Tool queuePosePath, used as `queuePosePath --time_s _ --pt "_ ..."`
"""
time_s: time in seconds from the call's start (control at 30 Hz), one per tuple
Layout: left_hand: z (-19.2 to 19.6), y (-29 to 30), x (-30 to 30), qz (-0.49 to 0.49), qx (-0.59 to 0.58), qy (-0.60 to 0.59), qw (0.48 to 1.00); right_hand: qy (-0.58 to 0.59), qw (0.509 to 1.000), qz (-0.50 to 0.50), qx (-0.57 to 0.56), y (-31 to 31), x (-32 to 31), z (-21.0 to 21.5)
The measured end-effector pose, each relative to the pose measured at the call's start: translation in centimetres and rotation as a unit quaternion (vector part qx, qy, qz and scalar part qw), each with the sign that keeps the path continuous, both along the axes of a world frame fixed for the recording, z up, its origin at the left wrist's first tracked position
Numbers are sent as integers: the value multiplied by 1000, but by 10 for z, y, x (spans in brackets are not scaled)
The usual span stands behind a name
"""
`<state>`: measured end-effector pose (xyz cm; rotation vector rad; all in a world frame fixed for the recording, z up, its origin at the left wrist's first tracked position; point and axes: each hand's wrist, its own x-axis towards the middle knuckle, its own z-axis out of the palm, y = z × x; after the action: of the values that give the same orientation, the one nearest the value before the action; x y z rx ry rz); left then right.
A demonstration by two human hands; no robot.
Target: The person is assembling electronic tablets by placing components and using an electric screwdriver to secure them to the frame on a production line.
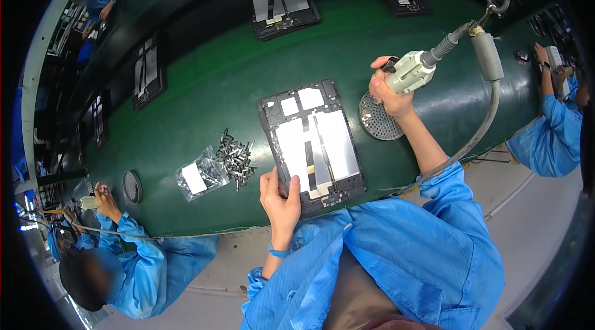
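An opened tablet (334,144) lies on the green bench in front of me, its silver battery plates and dark ribbon cables showing. My left hand (282,203) grips its lower left edge, the thumb on top and the fingers along the side. My right hand (392,93) is wrapped round a pale electric screwdriver (411,72), right of the tablet. Beneath that hand sits a round, perforated screw dish (379,120), partly covered by the hand. The screwdriver's tip is hidden from view.
Left of the tablet are a pile of small dark and silver parts (235,159) and a clear plastic bag (201,175). More opened tablets (282,4) lie across the bench. A grey hose (489,116) hangs at the right. Co-workers in blue (152,274) sit on both sides.
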<state>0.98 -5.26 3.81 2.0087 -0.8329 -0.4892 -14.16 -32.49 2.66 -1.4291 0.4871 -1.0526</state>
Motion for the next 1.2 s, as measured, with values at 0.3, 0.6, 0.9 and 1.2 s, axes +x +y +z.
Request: queuePosePath --time_s 0.3,0.6,0.9,1.2 --pt "3 -1 11 -57 14 -1 998 -48 996 71 4 -5 -3 -2" --pt "6 -1 2 -92 51 -62 992 54 982 -159 -89 14 9 -9" --pt "-6 1 -22 -7 -30 -91 995 -103 983 149 11 -12 3 -7" --pt "5 -11 33 56 -38 -167 984 -43 998 10 -33 3 11 -3"
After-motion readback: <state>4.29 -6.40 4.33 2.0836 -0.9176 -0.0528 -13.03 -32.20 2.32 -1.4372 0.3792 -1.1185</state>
